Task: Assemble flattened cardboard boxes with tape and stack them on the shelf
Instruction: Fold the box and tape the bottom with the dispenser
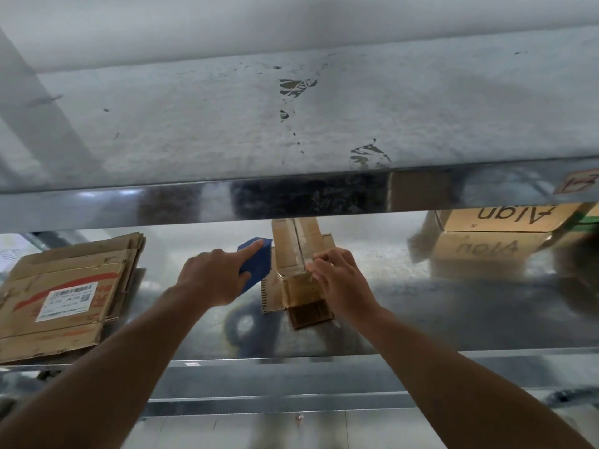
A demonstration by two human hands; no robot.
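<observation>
Both forearms reach in from the near side over the front lip of the shelf [453, 322]. L hand [210, 280] grips blue tool [256, 264] (prob. tape dispenser, roll not visible), index finger laid along its top. Tool sits just left of small box [288, 254]; touching or not: cannot tell. R hand [340, 280] is on the box's near top edge, fingertips bent onto end of tape strip [299, 244]. Pinch vs. press: cannot tell.

Box stands mid-shelf, long axis near–far. Tape runs along the centre seam on the same axis.

Key relation: seam lies straight ahead of R hand, running away from the person. R hand is already on it; L hand w/ tool is off to the left side.

Judgement: next move prob. smoothing or cutting tape at near end, so travel should follow the near–far axis.

Flattened cardboard stack [64, 293] at left, well apart. Assembled boxes [492, 234] far right, under upper shelf [291, 124].
</observation>
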